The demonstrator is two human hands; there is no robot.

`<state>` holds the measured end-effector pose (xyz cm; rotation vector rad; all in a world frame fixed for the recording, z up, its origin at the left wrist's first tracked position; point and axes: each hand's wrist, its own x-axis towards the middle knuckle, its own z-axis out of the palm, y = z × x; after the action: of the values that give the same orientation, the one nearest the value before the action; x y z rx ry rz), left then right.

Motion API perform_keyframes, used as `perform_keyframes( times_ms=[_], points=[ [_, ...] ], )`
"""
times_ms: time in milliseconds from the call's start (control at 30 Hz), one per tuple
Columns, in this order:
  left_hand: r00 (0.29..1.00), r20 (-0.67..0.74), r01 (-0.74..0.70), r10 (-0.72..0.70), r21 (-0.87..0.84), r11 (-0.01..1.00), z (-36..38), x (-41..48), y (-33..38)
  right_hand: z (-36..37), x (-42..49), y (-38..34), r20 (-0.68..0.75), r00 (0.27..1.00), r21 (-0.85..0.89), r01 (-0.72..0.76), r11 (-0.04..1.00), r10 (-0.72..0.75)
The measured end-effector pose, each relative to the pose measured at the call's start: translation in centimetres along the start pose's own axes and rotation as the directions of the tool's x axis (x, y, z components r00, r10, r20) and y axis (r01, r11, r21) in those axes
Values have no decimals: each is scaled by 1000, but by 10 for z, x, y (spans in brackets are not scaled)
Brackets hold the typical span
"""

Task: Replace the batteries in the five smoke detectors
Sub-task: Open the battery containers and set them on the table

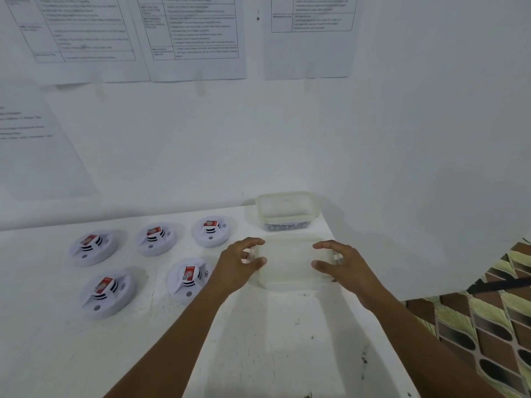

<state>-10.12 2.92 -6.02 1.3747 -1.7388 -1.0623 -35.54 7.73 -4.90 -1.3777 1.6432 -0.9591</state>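
On the white table (258, 340), nearest the viewer, both forearms reach forward. The left hand (238, 262) and right hand (342, 262) flank a translucent plastic box (288, 262), fingers spread and curved at its short edges; blur hides whether they touch it. Left of the hands lie five smoke detectors, two in front (106, 294) and three behind (156, 238), each carrying a red battery (189, 273). Beyond the box stands a clear container (287, 211) of batteries (286, 226). Printed sheets (195, 38) hang on the wall.
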Motion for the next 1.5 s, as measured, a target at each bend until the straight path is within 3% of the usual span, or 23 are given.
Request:
perform_keyframes(
  times_ms=[133, 300, 500, 633, 800, 933, 1000, 1133, 1300, 1500],
  points=[
    [994, -102, -40, 41, 15, 999, 2, 0, 7, -5, -4, -10, -7, 999, -76, 39, 996, -40],
    [994, -60, 74, -88, -203, 976, -3, 4, 14, -10, -5, -16, -24, 999, -95, 41, 995, -44],
    [996, -83, 7, -24, -207, 978, -6, 4, 26, -15, 0, -20, -40, 990, -57, 136, 989, -138],
    [993, -104, -79, 56, -231, 970, -18, 4, 40, -21, 1, -36, -109, 975, 140, 206, 968, -192],
    [979, -129, -184, 155, -256, 949, -27, 4, 58, -21, 2, -55, -118, 987, 428, 153, 891, -113],
    [999, -33, -46, 34, -527, 849, -22, 0, 60, -14, 0, -61, -76, 993, 466, 117, 877, -92],
    [998, -55, -4, -34, -581, 814, -17, -1, 60, -8, -1, -61, -60, 994, 497, 108, 861, -91],
    [993, -41, 63, -111, -612, 789, -13, -6, 55, -1, -4, -53, -36, 993, 563, 116, 818, -116],
    [991, 22, 117, -135, -643, 757, -12, -9, 55, 4, -4, -46, -108, 985, 574, 174, 800, -137],
    [988, -85, 72, -130, -486, 871, -6, -7, 40, 6, -4, -41, -66, 993, 397, 112, 911, -94]
  ],
)
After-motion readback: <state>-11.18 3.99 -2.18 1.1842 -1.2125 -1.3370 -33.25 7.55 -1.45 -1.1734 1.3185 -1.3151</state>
